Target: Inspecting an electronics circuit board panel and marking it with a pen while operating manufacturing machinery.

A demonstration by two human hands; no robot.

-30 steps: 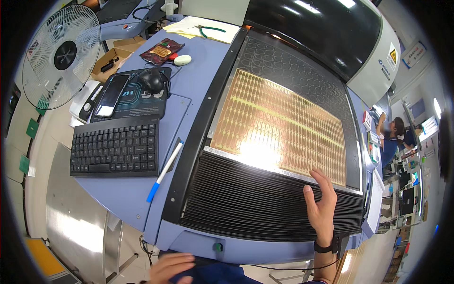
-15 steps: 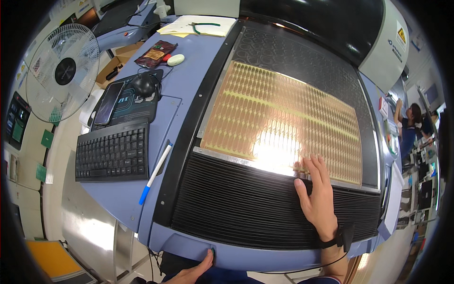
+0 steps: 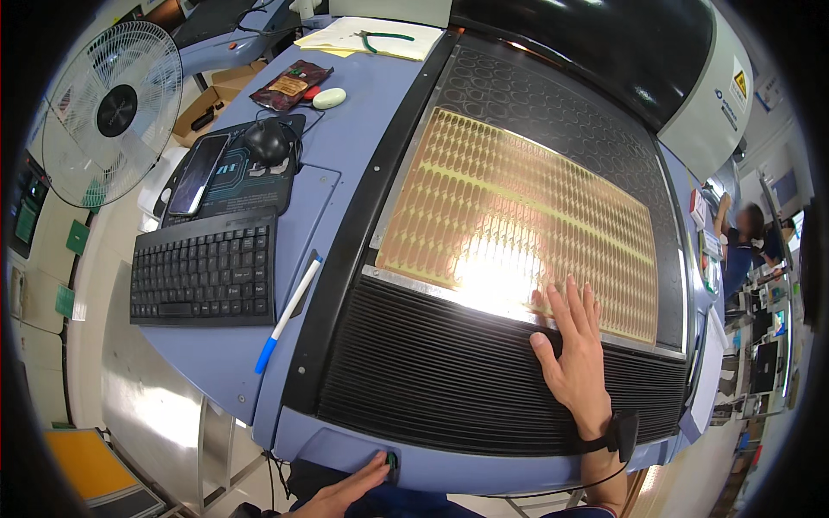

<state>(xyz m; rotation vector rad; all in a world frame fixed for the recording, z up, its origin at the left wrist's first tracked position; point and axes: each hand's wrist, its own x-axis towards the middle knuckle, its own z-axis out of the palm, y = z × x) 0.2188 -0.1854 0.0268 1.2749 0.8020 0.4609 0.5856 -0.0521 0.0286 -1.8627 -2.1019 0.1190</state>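
Observation:
A copper-coloured circuit board panel (image 3: pixel 518 198) with rows of long rounded shapes lies on the machine's dark perforated bed (image 3: pixel 553 104). Bright glare covers its front middle. My right hand (image 3: pixel 577 363) is open, fingertips resting on the panel's near edge and palm over the black ribbed bellows (image 3: pixel 432 371). A dark device (image 3: pixel 623 434) is strapped to that wrist. At the machine's blue front edge, my left hand (image 3: pixel 354 485) has its fingers stretched out and held together, their tips at a small dark green button (image 3: pixel 393 463). It grips nothing.
To the left are a black keyboard (image 3: pixel 207 272), a blue-capped pen (image 3: pixel 289 315), a phone (image 3: pixel 200 174), a mouse (image 3: pixel 266 142) and a fan (image 3: pixel 112 112). Green-handled pliers (image 3: pixel 386 38) lie on papers at the back. A black machine cover (image 3: pixel 587 52) spans behind the bed; a person (image 3: pixel 741 250) is at far right.
The view has shifted slightly. My right hand stays on the panel's near edge, its fingers a little straighter, and my left hand stays at the button.

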